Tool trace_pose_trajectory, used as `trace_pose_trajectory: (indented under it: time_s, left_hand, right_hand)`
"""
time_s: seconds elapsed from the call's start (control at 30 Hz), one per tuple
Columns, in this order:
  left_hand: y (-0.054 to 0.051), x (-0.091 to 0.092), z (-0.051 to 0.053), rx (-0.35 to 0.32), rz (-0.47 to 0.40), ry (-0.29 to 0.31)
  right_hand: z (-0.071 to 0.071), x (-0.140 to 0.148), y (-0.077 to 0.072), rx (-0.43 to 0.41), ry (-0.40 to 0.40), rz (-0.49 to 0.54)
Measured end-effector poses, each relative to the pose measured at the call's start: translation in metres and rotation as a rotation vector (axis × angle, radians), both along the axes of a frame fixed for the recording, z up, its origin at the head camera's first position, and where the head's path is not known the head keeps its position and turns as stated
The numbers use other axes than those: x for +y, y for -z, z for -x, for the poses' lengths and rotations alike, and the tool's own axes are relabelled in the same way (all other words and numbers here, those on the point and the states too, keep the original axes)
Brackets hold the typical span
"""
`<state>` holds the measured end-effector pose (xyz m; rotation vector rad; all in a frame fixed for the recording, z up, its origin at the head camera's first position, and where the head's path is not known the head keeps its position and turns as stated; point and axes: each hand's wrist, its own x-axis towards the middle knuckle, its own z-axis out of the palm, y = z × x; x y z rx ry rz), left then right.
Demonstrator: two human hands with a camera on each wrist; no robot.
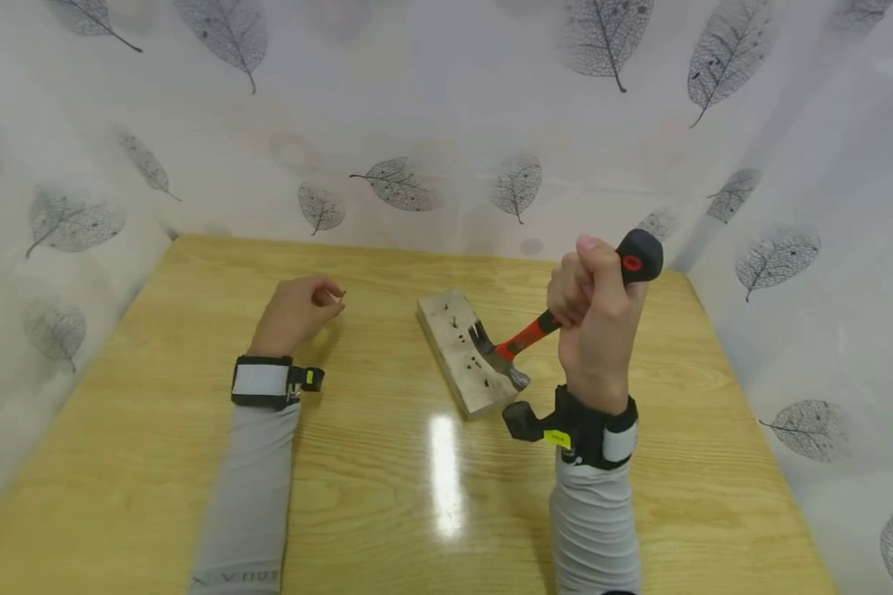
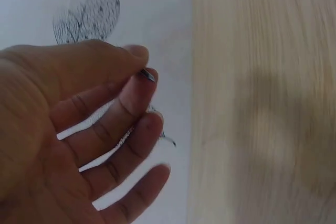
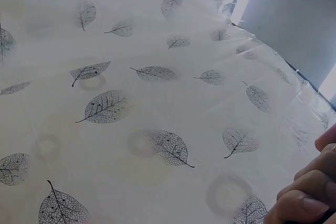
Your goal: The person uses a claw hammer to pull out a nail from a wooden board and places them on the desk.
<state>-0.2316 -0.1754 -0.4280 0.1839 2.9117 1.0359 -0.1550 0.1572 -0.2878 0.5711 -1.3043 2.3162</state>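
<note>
My left hand (image 1: 296, 312) is raised over the left part of the table. Thumb and index finger pinch a small dark nail (image 2: 148, 75); most of it is hidden between the fingertips. My right hand (image 1: 599, 318) grips a claw hammer (image 1: 524, 337) by its red and black handle, the butt pointing up and right. The hammer's metal head hangs over a pale wooden block (image 1: 465, 376), and I cannot tell whether they touch. Several small dark nails or holes dot the block's top. In the right wrist view only curled fingers (image 3: 307, 195) show, at the lower right corner.
The light wooden table (image 1: 372, 496) runs back to a white curtain (image 1: 446, 107) printed with dark leaves, which also hangs on both sides. Black straps with small cameras (image 1: 524, 421) sit on both wrists.
</note>
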Motion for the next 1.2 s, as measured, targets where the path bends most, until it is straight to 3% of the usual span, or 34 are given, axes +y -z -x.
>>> trace_pose_trajectory:
  time_s: [0.4, 0.67, 0.93, 1.2]
  left_hand:
    - [0.016, -0.039, -0.008, -0.111, 0.137, -0.213]
    - [0.019, -0.048, -0.004, -0.171, 0.166, -0.262]
    - [0.017, -0.047, -0.008, -0.236, 0.179, -0.335]
    - [0.016, -0.048, -0.010, -0.249, 0.193, -0.373]
  right_hand:
    - [0.002, -0.002, 0.001, -0.014, -0.007, -0.021]
    - [0.003, -0.004, 0.002, -0.004, -0.013, -0.030]
    - [0.003, -0.004, 0.005, -0.024, -0.009, -0.052]
    - [0.004, -0.006, 0.006, -0.025, -0.009, -0.063]
